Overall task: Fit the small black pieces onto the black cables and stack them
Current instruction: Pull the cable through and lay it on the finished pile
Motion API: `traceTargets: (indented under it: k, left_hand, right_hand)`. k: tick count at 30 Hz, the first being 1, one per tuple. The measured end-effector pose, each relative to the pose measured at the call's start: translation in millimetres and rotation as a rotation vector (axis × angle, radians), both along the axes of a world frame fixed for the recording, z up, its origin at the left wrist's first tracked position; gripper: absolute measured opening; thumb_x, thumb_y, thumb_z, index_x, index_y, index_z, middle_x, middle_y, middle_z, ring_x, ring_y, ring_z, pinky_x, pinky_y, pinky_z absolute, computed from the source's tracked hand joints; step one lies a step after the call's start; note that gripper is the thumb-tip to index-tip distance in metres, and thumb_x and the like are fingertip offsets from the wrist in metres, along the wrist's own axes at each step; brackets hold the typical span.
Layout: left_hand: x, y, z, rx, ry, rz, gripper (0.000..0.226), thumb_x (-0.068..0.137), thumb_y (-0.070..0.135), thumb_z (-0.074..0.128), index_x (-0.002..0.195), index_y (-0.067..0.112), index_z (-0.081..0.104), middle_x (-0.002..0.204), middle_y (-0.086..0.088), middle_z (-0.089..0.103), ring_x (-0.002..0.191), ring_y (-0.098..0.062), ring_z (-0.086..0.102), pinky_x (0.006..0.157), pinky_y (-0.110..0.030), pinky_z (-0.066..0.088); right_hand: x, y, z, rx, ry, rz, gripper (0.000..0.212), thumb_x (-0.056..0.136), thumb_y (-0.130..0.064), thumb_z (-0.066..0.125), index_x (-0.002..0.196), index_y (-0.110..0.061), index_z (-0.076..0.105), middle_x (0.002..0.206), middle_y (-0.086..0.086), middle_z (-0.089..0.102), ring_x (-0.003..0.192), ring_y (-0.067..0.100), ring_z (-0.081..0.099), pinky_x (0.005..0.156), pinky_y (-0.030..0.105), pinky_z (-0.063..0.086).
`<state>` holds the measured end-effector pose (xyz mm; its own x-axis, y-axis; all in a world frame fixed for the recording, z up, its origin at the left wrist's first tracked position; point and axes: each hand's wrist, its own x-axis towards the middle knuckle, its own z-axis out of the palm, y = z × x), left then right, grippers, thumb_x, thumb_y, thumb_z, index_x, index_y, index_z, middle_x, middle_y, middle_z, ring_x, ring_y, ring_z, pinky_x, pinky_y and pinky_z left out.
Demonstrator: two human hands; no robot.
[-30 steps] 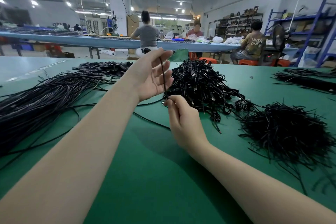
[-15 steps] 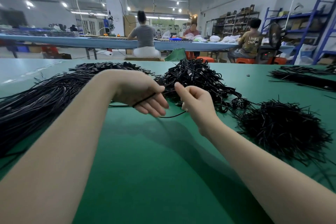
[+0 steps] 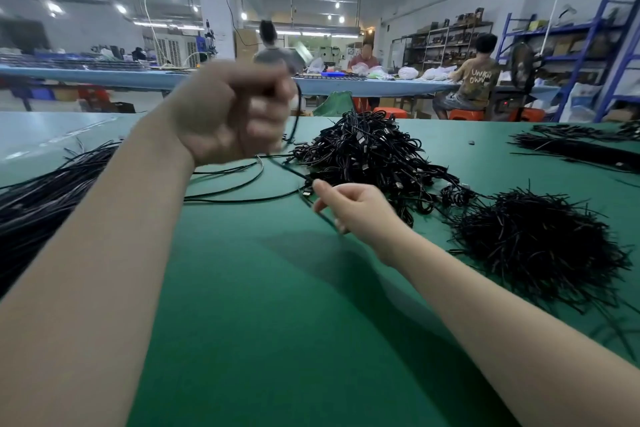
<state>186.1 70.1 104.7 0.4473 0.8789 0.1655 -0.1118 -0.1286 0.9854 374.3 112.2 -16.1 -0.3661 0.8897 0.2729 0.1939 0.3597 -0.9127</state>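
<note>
Raised since earlier, the blurred left hand [image 3: 235, 114] fists round the black cable [image 3: 242, 192] at upper centre; the right hand [image 3: 349, 206] pinches its connector end [image 3: 306, 191]. Light, limp: hold near ends.

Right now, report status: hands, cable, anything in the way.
Left hand raised, blurred, fist round the cable. Right hand pinches its other end low over the table. Finished pile just beyond; path clear.

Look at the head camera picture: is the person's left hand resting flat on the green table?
No: the left hand is raised above the green table, its fingers curled round a black cable.
</note>
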Motion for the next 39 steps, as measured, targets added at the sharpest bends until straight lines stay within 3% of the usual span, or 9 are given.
traceTargets:
  k: [4, 10, 15, 18, 22, 28, 32, 35, 39]
  left_hand:
    - [24, 13, -24, -0.155, 0.815, 0.164, 0.044, 0.102, 0.036, 0.036, 0.088, 0.012, 0.07, 0.065, 0.001, 0.062, 0.051, -0.008, 0.057, 0.044, -0.017, 0.038]
    - [36, 27, -20, -0.042, -0.142, 0.436, 0.042, 0.103, 0.036, 0.036, 0.116, 0.006, 0.062, 0.097, -0.005, 0.075, 0.083, -0.012, 0.072, 0.063, -0.021, 0.056]
    - [18, 9, -1, 0.013, -0.352, 0.141, 0.036, 0.099, 0.031, 0.044, 0.077, 0.019, 0.069, 0.054, 0.011, 0.054, 0.05, -0.005, 0.054, 0.05, -0.018, 0.042]
    - [8, 8, -2, 0.04, 0.029, 0.044, 0.03, 0.09, 0.035, 0.054, 0.067, 0.018, 0.065, 0.046, 0.011, 0.039, 0.039, -0.005, 0.035, 0.043, -0.016, 0.029]
    - [29, 20, -27, -0.065, 0.694, 0.123, 0.041, 0.097, 0.04, 0.041, 0.095, 0.014, 0.072, 0.066, 0.003, 0.067, 0.052, -0.008, 0.057, 0.047, -0.018, 0.039]
    - [42, 35, -38, -0.077, -0.059, 0.346, 0.041, 0.102, 0.039, 0.038, 0.118, 0.01, 0.063, 0.113, -0.007, 0.071, 0.098, -0.013, 0.068, 0.08, -0.025, 0.056]
    - [44, 30, -33, -0.086, -0.276, 0.258, 0.037, 0.102, 0.036, 0.037, 0.108, 0.012, 0.065, 0.083, 0.004, 0.073, 0.078, -0.009, 0.07, 0.065, -0.02, 0.056]
    - [43, 30, -30, -0.122, -0.383, 0.256, 0.033, 0.103, 0.035, 0.038, 0.086, 0.019, 0.06, 0.054, 0.012, 0.046, 0.049, -0.004, 0.05, 0.051, -0.018, 0.043]
    - [43, 34, -36, -0.158, -0.398, 0.187, 0.03, 0.101, 0.021, 0.034, 0.074, 0.019, 0.049, 0.05, 0.01, 0.032, 0.041, -0.004, 0.028, 0.043, -0.017, 0.025]
  right_hand:
    - [9, 5, 21, 0.105, 0.163, -0.178, 0.038, 0.086, -0.043, 0.066, 0.063, -0.014, 0.058, 0.049, -0.007, 0.036, 0.049, 0.012, 0.031, 0.048, 0.023, 0.025]
    - [-11, -5, 26, 0.026, 0.229, 0.21, 0.027, 0.101, -0.026, 0.044, 0.087, -0.024, 0.067, 0.051, -0.013, 0.044, 0.044, 0.006, 0.038, 0.042, 0.016, 0.031]
    - [0, 1, -3, -0.142, -0.135, 0.2, 0.034, 0.098, -0.044, 0.047, 0.08, -0.021, 0.066, 0.055, -0.011, 0.039, 0.047, 0.009, 0.033, 0.047, 0.021, 0.029]
    - [13, 9, 5, -0.118, -0.129, -0.112, 0.044, 0.089, -0.055, 0.055, 0.07, -0.015, 0.053, 0.054, -0.008, 0.036, 0.045, 0.01, 0.03, 0.045, 0.025, 0.028]
    - [21, 12, 37, -0.006, 0.089, -0.275, 0.038, 0.093, -0.044, 0.055, 0.067, -0.018, 0.048, 0.049, -0.009, 0.034, 0.041, 0.009, 0.028, 0.042, 0.023, 0.024]
    - [1, -6, 55, 0.059, 0.125, 0.01, 0.026, 0.102, -0.019, 0.039, 0.09, -0.016, 0.062, 0.053, -0.009, 0.046, 0.041, 0.008, 0.035, 0.041, 0.022, 0.026]
    - [-7, -6, 29, -0.101, 0.169, 0.152, 0.029, 0.1, -0.031, 0.047, 0.081, -0.02, 0.065, 0.055, -0.005, 0.047, 0.044, 0.01, 0.042, 0.046, 0.022, 0.035]
    - [0, 0, 9, -0.209, 0.031, 0.177, 0.036, 0.096, -0.045, 0.05, 0.075, -0.022, 0.069, 0.062, -0.006, 0.061, 0.055, 0.011, 0.055, 0.058, 0.022, 0.044]
    - [9, 10, -3, -0.301, 0.065, 0.087, 0.023, 0.099, -0.031, 0.049, 0.105, -0.021, 0.068, 0.091, -0.003, 0.072, 0.079, 0.014, 0.064, 0.073, 0.027, 0.048]
